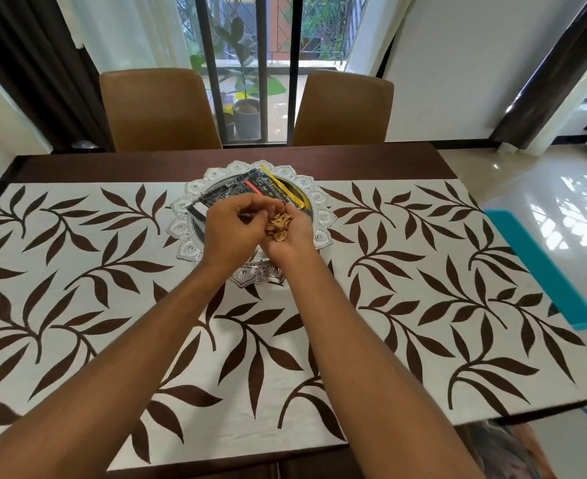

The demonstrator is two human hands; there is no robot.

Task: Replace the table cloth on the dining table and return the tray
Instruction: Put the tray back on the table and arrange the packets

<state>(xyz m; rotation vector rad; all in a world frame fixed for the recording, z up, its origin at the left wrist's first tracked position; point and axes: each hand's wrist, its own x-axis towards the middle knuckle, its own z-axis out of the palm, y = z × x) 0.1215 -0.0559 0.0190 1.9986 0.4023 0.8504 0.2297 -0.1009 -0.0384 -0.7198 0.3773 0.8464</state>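
Tray [323, 216] (silver): packets [250, 189] | right hand [293, 238] cups shells [278, 223] | left hand [228, 233]: fingers curled, grasp unclear

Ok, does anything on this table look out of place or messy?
Mostly litter: nut shells piled in the cupped right hand above the silver tray, and a black packet lying across it. The cloth looks flat and unspilled.

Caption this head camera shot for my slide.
Right hand cups nut shells over the silver tray on a leaf-print tablecloth, left hand alongside.
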